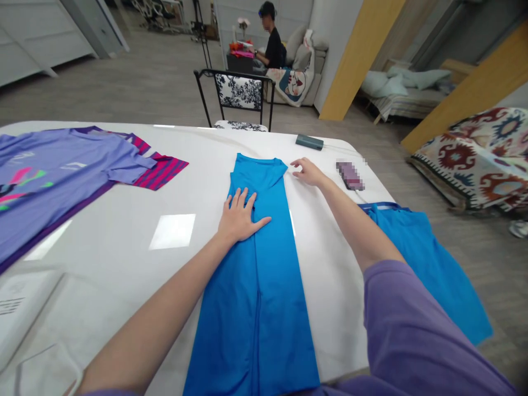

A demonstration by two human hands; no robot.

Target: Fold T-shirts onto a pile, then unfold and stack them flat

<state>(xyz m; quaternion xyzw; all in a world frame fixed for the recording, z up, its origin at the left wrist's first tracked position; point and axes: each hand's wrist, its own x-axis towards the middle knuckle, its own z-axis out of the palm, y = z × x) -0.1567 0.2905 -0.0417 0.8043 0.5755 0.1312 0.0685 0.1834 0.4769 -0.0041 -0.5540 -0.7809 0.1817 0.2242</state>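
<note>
Seemingly folded lengthwise but not crosswise, the blue garment (pixel 278 264) runs from the table's (pixel 124 225) near edge toward the far. The left hand (pixel 238 220) lies spread on it; the right hand (pixel 308 171) curls loosely beside it.

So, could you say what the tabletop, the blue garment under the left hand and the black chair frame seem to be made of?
The tabletop looks like glossy white glass or lacquered board, since it reflects bright patches. The blue garment seems smooth, matte fabric, softly creased; fibre unclear. The chair frame is probably painted metal, being so slim.
</note>
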